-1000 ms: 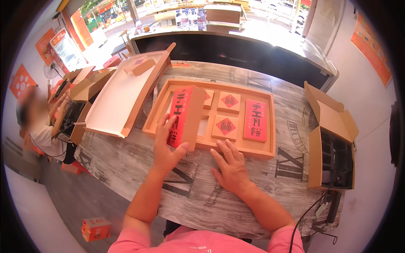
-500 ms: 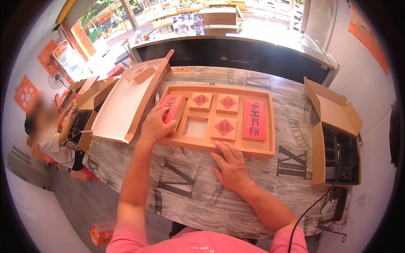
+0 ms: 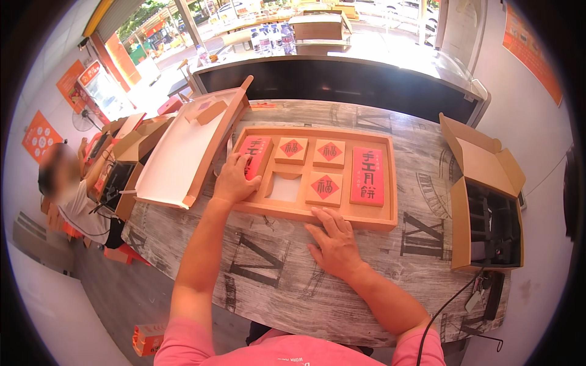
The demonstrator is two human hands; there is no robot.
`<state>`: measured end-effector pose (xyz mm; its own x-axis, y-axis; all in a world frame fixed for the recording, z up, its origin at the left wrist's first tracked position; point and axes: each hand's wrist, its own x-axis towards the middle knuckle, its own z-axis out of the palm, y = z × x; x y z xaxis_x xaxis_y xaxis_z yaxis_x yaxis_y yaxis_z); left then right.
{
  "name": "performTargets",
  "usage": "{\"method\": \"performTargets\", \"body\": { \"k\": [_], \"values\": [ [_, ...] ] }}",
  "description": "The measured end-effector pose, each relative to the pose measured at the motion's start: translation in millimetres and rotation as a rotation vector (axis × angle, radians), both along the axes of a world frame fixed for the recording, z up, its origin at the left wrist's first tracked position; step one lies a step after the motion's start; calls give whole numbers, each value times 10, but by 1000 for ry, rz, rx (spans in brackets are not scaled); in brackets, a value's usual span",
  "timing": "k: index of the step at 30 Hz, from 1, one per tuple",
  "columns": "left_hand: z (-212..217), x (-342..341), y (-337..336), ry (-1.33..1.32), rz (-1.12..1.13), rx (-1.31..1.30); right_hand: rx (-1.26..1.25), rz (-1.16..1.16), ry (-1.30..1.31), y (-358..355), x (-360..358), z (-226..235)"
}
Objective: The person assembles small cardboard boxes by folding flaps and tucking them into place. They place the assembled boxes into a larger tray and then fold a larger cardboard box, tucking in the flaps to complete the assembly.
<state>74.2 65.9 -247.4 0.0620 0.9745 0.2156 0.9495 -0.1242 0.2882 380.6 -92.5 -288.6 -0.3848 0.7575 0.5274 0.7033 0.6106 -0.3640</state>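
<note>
A shallow orange-brown gift box tray (image 3: pixel 390 183) lies on the table in front of me. My left hand (image 3: pixel 237 181) is on a long red box (image 3: pixel 259 152) in the tray's left end, fingers over its top and thumb by its right side. My right hand (image 3: pixel 334 247) rests with fingers apart against the tray's front wall. A second long red box (image 3: pixel 367 177) lies flat at the right end. Between them sit three small square boxes with red diamonds, one of them a front box (image 3: pixel 325 187). Left of that one is a bare white-bottomed compartment (image 3: pixel 284 186).
A large box lid (image 3: pixel 168 158) lies upturned left of the tray. At the right stands an open cardboard box (image 3: pixel 488 213) with black contents and a cable. A counter (image 3: pixel 336 82) with bottles (image 3: pixel 271 39) stands behind the table. Another person (image 3: pixel 67 189) works at far left.
The left red box was tilted in the tray and now lies flatter in its end compartment. My left hand has shifted slightly right with it. My right hand has stayed put.
</note>
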Motion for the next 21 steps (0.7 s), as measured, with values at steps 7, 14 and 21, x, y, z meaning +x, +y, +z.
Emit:
{"method": "performTargets", "body": {
  "k": [7, 14, 21],
  "values": [
    [-313, -102, -1, 96, -120, 95, -1, 7, 15, 3, -8, 5],
    [-264, -69, 13, 188, -166, 51, -33, 19, 23, -1, -1, 3],
    [-19, -23, -76, 176, -163, 145, -35, 25, 32, 11, -8, 18]
  ]
}}
